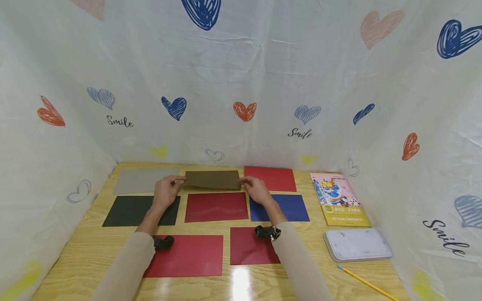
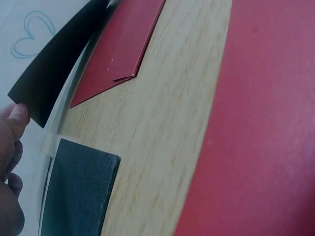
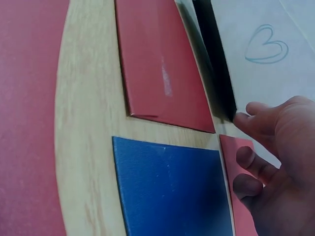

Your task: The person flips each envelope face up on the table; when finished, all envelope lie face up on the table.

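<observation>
A brown paper sheet [image 1: 213, 179] is held at the back middle of the wooden table [image 1: 90, 246]. My left hand [image 1: 180, 179] pinches its left edge and my right hand [image 1: 244, 181] pinches its right edge. In the left wrist view the sheet [image 2: 54, 69] looks dark and is raised off the table, with a fingertip [image 2: 17, 115] at its corner. In the right wrist view the sheet's edge [image 3: 216, 64] stands up, and the fingers [image 3: 256, 120] of my right hand touch its corner. A dark red sheet [image 1: 216, 207] lies flat just in front of it.
Around it lie a grey sheet [image 1: 144, 180], a black sheet [image 1: 141, 210], a blue sheet [image 1: 280, 207] and several red sheets [image 1: 186, 255]. At the right are a picture book [image 1: 340, 200], a white case [image 1: 357, 244] and a yellow pencil [image 1: 367, 284]. Heart-printed cloth walls enclose the table.
</observation>
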`<state>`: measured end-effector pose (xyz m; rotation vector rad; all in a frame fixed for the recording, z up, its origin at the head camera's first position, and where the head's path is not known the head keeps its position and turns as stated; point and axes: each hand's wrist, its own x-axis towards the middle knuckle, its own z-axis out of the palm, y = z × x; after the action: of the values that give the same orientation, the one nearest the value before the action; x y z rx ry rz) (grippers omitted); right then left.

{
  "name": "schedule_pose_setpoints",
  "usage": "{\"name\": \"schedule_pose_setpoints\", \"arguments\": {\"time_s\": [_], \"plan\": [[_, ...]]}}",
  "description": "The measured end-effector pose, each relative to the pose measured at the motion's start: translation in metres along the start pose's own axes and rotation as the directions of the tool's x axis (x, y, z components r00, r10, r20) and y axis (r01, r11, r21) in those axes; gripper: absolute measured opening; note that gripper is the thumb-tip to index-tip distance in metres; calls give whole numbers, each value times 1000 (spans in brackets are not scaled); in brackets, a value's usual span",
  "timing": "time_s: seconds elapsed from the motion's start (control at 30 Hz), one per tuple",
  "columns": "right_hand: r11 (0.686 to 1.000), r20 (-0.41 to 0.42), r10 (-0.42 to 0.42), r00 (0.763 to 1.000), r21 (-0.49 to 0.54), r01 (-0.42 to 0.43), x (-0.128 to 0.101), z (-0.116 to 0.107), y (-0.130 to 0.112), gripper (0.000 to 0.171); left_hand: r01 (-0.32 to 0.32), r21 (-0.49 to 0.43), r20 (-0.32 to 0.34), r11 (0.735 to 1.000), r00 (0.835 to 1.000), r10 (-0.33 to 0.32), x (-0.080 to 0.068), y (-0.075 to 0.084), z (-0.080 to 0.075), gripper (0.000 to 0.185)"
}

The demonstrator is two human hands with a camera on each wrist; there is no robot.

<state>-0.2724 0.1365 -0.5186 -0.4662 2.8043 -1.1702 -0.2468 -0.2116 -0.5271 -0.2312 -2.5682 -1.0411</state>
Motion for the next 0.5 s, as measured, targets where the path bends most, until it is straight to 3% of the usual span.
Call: {"name": "schedule_pose_setpoints", "arguments": {"time_s": [0.27,0.5], "plan": [[1000,-59,-1,998,2,1,1,2,-2,27,9,-39,-38,999,999,-10,-3,1,-1,16],[1000,-45,-7,999,4,7,3,9,-2,26,2,0,66,1000,998,-2,-4,6,0,18]]}}
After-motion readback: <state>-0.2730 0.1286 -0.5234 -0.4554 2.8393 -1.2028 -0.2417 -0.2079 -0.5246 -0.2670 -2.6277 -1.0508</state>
